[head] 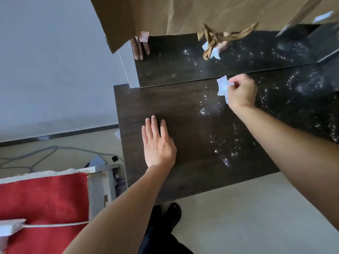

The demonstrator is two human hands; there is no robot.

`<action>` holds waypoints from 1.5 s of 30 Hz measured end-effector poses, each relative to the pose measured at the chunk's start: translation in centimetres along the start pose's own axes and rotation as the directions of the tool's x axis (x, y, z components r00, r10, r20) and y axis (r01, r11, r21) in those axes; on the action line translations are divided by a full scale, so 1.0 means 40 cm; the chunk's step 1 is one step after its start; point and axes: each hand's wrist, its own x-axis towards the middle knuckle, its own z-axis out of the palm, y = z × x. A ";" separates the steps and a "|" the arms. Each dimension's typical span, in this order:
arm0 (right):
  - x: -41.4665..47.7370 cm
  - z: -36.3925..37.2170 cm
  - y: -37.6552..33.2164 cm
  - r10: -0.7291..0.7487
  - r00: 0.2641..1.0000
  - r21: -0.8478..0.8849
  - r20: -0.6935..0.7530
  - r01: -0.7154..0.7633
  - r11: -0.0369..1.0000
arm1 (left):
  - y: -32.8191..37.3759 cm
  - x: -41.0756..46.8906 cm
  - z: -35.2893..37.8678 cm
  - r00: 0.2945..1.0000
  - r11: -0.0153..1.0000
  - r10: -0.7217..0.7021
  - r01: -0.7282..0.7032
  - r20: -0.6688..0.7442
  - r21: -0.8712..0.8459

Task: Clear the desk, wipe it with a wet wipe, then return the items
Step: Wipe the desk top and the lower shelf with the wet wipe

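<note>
The wiping step is in hand: the right hand [242, 92] pinches the wet wipe [222, 88] at the back edge of the desk [183, 110], and the left hand [157, 143] rests flat there, fingers straight. Next, I think, the drier left part needs wiping

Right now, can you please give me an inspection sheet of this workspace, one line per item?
Surface: dark wooden desk, wet shiny patches on its right part.
Job's things: wet wipe, at the desk's back edge.
Clutter: nothing seen.
Hands: left hand flat on the desk; right hand pinches the wet wipe.
Cables: grey cable on the floor, left.
Surroundings: mirror behind the desk, brown paper above; red cloth lower left.
</note>
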 end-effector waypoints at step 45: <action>-0.170 0.051 0.084 -0.724 0.490 0.273 0.485 0.702 0.658 | 0.035 0.008 0.012 0.993 0.995 -0.037 0.048 -0.115 0.093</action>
